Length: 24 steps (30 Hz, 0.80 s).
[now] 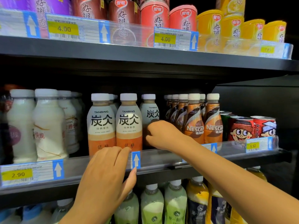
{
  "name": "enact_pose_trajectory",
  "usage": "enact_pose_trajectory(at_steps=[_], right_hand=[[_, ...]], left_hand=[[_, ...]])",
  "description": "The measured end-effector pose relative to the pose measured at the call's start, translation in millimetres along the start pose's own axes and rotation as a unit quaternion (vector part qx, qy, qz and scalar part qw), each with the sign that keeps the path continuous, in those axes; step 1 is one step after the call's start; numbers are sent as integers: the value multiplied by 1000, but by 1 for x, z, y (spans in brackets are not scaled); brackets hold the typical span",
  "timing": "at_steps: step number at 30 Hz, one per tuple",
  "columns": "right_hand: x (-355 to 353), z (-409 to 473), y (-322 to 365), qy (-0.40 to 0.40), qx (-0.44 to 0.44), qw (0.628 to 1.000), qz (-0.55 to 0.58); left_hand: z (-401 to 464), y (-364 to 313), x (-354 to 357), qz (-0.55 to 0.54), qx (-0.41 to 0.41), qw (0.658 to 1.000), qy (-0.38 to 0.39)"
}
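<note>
On the middle shelf stand three Tanbing latte bottles with white caps. My right hand reaches in and grips the rightmost Tanbing bottle around its lower body, which my fingers hide. Two orange-bottomed Tanbing bottles stand just left of it. My left hand holds the clear price rail at the shelf's front edge, fingers over the top and thumb underneath, beside a blue arrow tag.
Nescafé bottles and cartoon cans stand right of my right hand. White milk bottles fill the left. Cups line the top shelf; green and yellow bottles sit on the shelf below.
</note>
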State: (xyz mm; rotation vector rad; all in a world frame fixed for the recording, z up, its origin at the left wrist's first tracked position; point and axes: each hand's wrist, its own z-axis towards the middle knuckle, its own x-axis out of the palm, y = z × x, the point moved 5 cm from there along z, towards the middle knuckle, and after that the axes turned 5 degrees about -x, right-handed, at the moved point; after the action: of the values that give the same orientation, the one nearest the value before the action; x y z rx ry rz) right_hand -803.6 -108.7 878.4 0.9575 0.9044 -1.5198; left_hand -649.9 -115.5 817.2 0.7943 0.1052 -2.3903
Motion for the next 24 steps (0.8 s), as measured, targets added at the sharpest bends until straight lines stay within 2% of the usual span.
enact_pose_trajectory(at_steps=[6,15,17,24], right_hand=[[8,10,1,34,-1,999,2],[15,9,-4,97,45,994,-9],[8,3,-1,83,53,995,-22],[-23,-46,23,-68,58,994,-58]], left_hand=[[1,1,1,1,0,1000,0],[0,-1,-2,-8,5,1000,10],[-1,-2,-5,-8,0,1000,15],[3,1,-20,26,22,997,76]])
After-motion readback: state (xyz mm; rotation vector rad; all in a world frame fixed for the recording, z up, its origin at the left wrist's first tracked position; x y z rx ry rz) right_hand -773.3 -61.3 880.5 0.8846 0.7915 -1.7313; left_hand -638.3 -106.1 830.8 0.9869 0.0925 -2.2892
